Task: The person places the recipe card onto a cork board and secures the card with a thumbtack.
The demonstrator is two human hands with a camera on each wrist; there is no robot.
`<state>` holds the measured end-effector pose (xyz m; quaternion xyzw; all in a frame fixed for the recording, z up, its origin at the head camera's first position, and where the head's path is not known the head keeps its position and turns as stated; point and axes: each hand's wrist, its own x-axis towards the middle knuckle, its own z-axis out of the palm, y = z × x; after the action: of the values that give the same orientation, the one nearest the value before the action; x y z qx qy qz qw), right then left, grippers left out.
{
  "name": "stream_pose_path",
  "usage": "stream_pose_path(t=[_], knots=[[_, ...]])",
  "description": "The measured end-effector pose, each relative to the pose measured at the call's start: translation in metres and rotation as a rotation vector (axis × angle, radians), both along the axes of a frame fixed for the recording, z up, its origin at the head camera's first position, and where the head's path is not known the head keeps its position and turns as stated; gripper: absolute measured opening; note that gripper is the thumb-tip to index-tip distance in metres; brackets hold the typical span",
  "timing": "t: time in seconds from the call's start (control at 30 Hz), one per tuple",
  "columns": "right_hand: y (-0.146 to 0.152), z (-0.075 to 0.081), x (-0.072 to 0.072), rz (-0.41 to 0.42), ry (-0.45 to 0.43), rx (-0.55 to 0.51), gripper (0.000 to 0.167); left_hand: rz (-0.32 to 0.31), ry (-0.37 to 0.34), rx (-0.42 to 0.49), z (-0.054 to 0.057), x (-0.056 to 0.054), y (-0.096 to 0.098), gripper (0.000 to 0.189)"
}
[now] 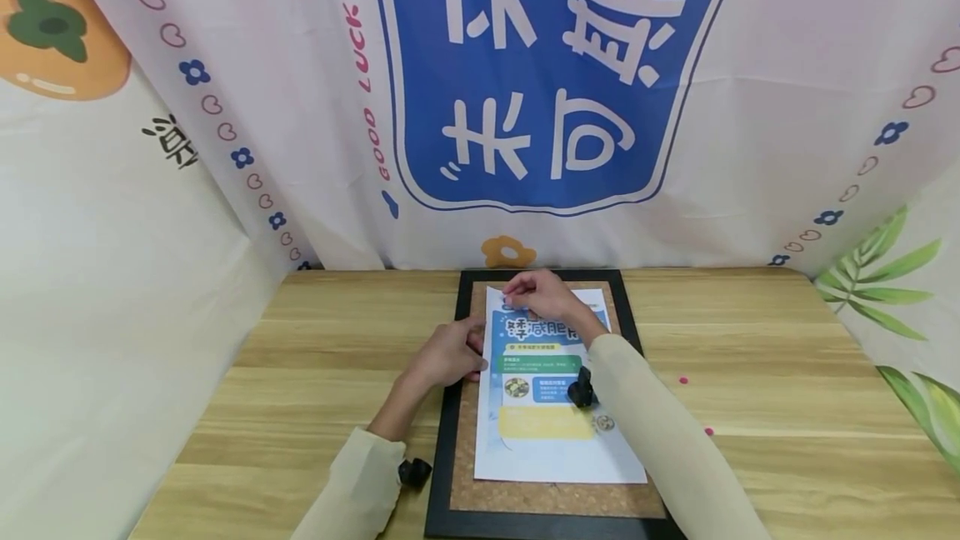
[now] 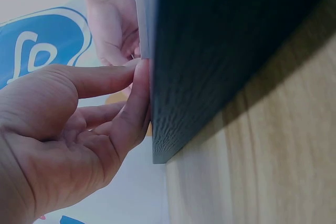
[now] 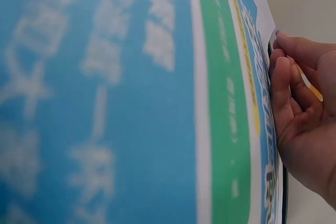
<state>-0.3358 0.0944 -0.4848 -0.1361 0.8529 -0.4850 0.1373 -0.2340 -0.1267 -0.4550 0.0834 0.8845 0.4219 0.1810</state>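
A printed poster (image 1: 562, 457), white with blue, green and yellow panels, lies on a cork board (image 1: 555, 498) with a black frame (image 1: 444, 440). My left hand (image 1: 447, 354) is at the poster's left edge; in the left wrist view its thumb and index finger pinch the paper's edge beside the frame. My right hand (image 1: 551, 297) is over the poster's top left corner. In the right wrist view its thumb and fingers pinch a tiny purple pushpin (image 3: 277, 32), mostly hidden by the fingertips.
Two small pink dots, perhaps pushpins (image 1: 683, 380), lie on the wooden table (image 1: 787, 357) right of the board. A printed curtain (image 1: 330, 215) hangs behind the table's far edge, just past the frame's top.
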Motion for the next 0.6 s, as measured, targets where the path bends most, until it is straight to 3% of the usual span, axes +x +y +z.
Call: stream_pose_path(t=[0.27,0.6], knots=[[-0.0047,-0.0008,-0.005,-0.015,0.032,0.03,0.017,-0.007,0.02,-0.002,-0.001,-0.0003,-0.0011,0.071],[-0.0079,0.0037,-0.0106,0.037,0.069,0.09,0.018,-0.024,0.038,-0.009,-0.0013,-0.0003,-0.0011,0.069]])
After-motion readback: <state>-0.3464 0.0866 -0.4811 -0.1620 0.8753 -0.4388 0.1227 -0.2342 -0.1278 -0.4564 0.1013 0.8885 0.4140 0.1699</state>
